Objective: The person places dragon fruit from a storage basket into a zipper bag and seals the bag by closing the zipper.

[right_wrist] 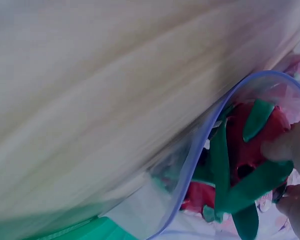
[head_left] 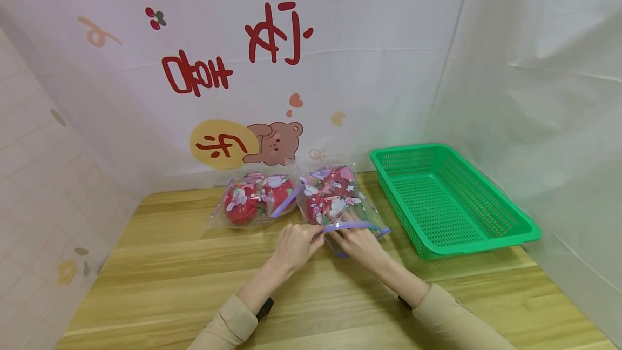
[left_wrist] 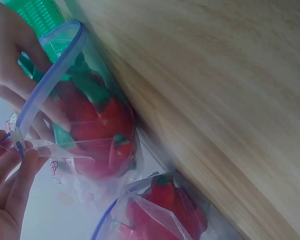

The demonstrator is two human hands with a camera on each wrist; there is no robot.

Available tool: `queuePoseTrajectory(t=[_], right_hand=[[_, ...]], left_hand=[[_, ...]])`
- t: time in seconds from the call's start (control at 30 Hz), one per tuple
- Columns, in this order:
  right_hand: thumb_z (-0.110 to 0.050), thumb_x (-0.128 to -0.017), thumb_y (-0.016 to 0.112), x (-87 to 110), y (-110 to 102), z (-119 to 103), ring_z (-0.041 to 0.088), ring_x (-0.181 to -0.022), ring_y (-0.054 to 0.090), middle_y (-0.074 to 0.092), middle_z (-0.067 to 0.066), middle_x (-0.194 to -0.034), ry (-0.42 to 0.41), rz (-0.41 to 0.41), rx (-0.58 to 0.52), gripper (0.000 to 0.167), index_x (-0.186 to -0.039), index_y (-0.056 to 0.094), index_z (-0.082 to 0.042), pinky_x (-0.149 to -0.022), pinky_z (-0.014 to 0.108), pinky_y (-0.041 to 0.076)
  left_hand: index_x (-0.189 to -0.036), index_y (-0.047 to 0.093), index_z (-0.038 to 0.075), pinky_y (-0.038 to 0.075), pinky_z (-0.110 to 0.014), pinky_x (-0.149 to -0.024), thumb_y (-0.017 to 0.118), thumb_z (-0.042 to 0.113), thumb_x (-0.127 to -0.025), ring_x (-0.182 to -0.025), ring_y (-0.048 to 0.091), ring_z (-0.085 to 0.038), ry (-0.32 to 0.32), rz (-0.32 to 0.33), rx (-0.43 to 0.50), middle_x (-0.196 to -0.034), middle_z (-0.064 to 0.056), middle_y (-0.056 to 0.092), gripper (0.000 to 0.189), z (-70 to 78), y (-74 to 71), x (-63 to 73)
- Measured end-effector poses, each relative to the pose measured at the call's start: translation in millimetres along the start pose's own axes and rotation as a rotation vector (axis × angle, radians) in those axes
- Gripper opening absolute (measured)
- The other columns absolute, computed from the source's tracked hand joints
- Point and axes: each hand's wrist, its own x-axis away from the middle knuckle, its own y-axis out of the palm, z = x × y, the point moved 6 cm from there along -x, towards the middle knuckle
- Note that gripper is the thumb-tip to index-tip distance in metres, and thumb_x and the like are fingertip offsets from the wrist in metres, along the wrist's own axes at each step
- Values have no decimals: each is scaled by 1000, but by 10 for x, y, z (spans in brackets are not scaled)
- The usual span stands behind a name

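A clear zip bag (head_left: 318,193) with pink and white prints and a purple zip edge lies with its mouth toward me. My left hand (head_left: 297,242) pinches the mouth's left corner between thumb and finger, seen closely at the zip (left_wrist: 20,142) in the left wrist view. Through the mouth reaches my right hand (head_left: 358,242); its thumb and fingers grip a red dragon fruit (right_wrist: 255,132) with long green scales inside the bag. More red and green fruit shows deeper in, partly hidden by the print. The right fingertips are partly cut off in the right wrist view.
Left of this bag lies a second zip bag (head_left: 255,199) holding red fruit. A green plastic basket (head_left: 439,220) stands at the right on the wooden table (head_left: 184,280). A printed white cloth (head_left: 369,69) hangs behind and along the sides.
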Motion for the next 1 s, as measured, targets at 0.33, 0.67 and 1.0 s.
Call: queuePoseTrajectory(t=[0.33,0.67,1.0], right_hand=[[10,-90,19,-145,209,43,23,-106,57,58,5,-112,-2,1,203,54,-119,56,-16,-95,31,49],[6,-85,55,7,147,76,30,-117,58,58,6,-128,-48,-45,22,55,-129,59,-28,-93,35,53],[-6,-103,22,296,-300,110,21,-100,65,67,7,-113,-178,99,-101,44,-115,64,-9,-78,30,56]], left_hand=[[-85,75,6,19,-5,-41,70,5,-75,-42,39,2,35,61,6,-71,-4,74,11,12,-19,-11],[-85,75,6,18,-5,-42,71,8,-80,-45,32,4,3,10,-12,-68,-2,71,6,-16,-20,-44],[-88,74,11,45,-14,-48,73,16,-81,-59,66,-8,30,3,-56,-83,-2,75,10,-94,-41,-2]])
